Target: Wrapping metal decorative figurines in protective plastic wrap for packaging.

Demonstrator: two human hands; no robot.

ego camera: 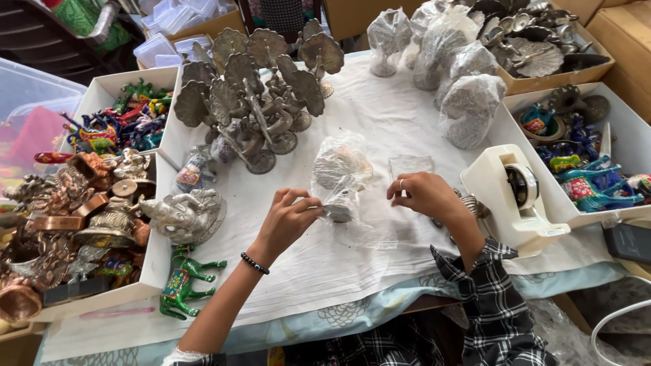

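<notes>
Green horse figurine (pixel 182 281) nearest; my left grip (pixel 288 220) pinches a bagged metal peacock (pixel 339 177), right grip (pixel 424 193) curled empty; tape dispenser (pixel 515 196) right, white box (pixel 159 251) of brass figurines (pixel 74 217) left.

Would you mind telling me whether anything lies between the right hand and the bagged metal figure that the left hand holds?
Nothing visible does. The right hand hovers just right of the bagged figure, with only bare white cloth between them; the left hand grips its base.
</notes>
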